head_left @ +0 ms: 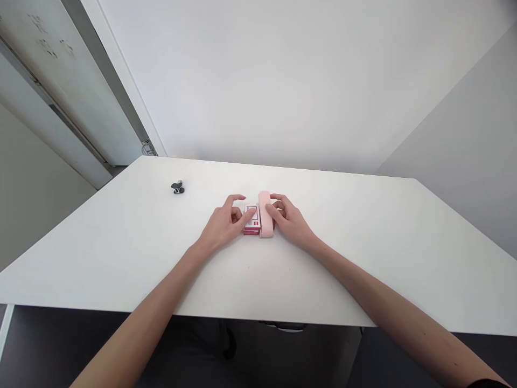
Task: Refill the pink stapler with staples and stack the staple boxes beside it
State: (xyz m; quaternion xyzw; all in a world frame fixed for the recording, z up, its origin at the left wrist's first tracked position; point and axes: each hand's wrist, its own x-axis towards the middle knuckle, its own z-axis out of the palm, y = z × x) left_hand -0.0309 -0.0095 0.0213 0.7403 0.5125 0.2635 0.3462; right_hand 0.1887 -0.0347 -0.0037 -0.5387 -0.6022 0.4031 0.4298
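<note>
A small red and white box (252,220) lies flat in the middle of the white table (121,242). My left hand (226,223) rests on its left side, thumb and fingertips curled onto the box. Right beside the box stands a pale pink oblong case (265,214), touching it. My right hand (288,220) grips the pink case from the right, fingers wrapped round its side.
A small black clip-like object (177,187) lies at the table's far left. White walls stand behind and to the right of the table. A door frame (113,97) rises at the left. The table's near edge runs across the bottom.
</note>
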